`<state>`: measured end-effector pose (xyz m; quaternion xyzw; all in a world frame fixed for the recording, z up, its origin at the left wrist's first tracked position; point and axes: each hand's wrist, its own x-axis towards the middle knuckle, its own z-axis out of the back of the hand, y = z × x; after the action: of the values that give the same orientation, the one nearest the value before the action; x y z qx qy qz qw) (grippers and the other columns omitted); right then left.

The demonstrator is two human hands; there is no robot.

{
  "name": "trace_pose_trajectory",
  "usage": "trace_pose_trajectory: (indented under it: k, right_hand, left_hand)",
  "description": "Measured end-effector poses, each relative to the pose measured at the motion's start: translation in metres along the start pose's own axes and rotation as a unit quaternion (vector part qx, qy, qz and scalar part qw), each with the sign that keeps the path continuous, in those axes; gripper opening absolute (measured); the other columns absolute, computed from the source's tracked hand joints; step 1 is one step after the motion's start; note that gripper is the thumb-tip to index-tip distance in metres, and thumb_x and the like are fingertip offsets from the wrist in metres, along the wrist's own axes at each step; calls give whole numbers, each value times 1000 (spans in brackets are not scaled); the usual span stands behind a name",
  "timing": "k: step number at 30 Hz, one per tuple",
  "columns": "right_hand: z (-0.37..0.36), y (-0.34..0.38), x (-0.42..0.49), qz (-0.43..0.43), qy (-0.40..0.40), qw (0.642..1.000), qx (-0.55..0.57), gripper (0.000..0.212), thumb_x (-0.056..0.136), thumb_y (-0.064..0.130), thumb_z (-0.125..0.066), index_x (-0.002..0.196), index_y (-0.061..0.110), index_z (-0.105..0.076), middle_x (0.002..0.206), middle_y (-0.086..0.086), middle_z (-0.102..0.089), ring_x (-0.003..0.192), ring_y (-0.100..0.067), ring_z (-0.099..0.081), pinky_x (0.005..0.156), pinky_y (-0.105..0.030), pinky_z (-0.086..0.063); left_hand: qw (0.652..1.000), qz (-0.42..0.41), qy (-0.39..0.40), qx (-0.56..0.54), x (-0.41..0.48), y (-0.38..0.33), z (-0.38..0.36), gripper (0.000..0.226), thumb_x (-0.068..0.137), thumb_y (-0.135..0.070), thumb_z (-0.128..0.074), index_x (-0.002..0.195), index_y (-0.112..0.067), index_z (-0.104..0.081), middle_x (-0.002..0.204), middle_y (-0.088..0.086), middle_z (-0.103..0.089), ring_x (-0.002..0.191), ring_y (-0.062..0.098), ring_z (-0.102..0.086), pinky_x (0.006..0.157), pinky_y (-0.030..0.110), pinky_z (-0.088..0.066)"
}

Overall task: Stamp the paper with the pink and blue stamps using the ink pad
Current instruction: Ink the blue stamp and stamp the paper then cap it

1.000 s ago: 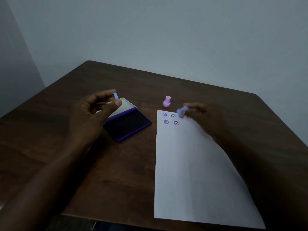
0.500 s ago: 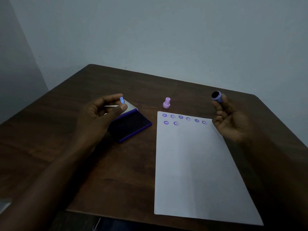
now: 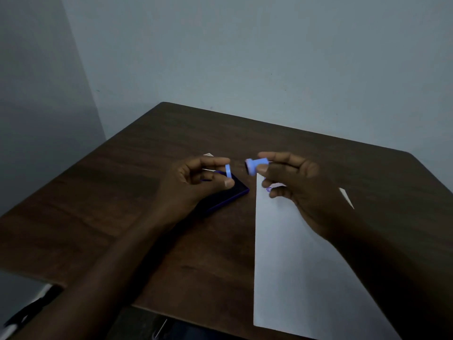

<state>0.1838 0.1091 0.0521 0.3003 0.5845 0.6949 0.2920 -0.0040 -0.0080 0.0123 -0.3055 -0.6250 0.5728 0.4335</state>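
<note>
Two hands meet above a dark wooden counter (image 3: 122, 192). The right hand (image 3: 301, 185) pinches the blue stamp (image 3: 255, 165) sideways, its dark inked face toward the left hand (image 3: 196, 182), whose fingers grip a small blue cap (image 3: 228, 171). Below lie the open ink pad (image 3: 230, 192) and the paper (image 3: 294, 266), one purple mark (image 3: 269, 189) showing. The pink stamp seems hidden behind the hands.

The scene is dim and bluish, with little contrast. Both forearms read as near-black shapes. The blue stamp (image 3: 256, 165) is slightly motion-blurred
</note>
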Motion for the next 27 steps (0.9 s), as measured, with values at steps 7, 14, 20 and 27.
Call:
trace_pose_trajectory:
  k: [7,14,20,27]
  right_hand:
    - [-20,-3,-2,29,13,999,-19,23,68,32,-77,90,37,-76,92,3,-78,71,-10,-70,58,-22,-58]
    - [-21,-9,-1,31,-3,999,-18,21,79,18,-75,92,33,-74,89,2,-78,68,-9,-70,57,-21,-57]
    - [-22,-14,0,36,7,999,-21,21,79,19,-76,92,35,-74,89,3,-78,74,-9,-72,61,-19,-57]
    - [-19,-16,0,29,10,999,-24,22,80,21,-76,100,28,-73,89,2,-78,74,-8,-72,61,-19,-56]
  left_hand:
    - [999,-41,12,-10,-2,-2,-1,39,56,-33,-85,94,-37,-79,91,-6,-80,86,8,-75,69,13,-55]
    - [998,-60,15,11,0,2,-2,40,58,-36,-85,97,-34,-78,93,-11,-79,86,4,-74,69,10,-54]
    - [996,-82,-10,47,0,7,-3,34,59,-42,-85,92,-44,-78,93,-20,-77,88,-1,-72,70,8,-53]
    - [990,-109,-29,89,1,12,-4,43,57,-53,-81,99,-48,-74,97,-24,-76,91,-3,-71,75,9,-53]
